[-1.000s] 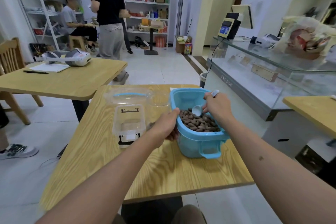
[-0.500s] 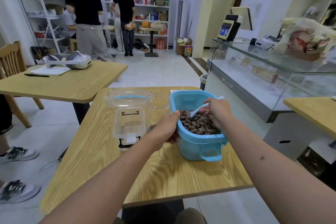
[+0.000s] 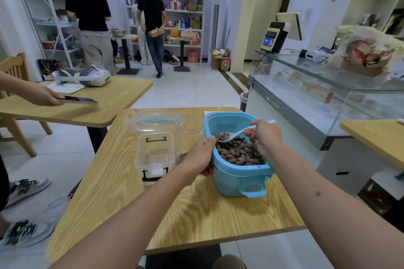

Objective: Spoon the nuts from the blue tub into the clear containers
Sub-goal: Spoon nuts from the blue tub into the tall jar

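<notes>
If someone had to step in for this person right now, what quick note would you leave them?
Left hand: grips the near left rim of the blue tub, steadying it.
Right hand: holds the white spoon, its bowl loaded with nuts, just above the nuts in the tub.
Clear containers: a round jar stands open just left of the tub; a latched box sits further left, with a lid lying behind it.
Done: a scoop is loaded. A few nuts seem to lie at the jar's bottom, though that is hard to tell.
Left: tip this scoop into the jar, then keep spooning; the box looks empty.
</notes>
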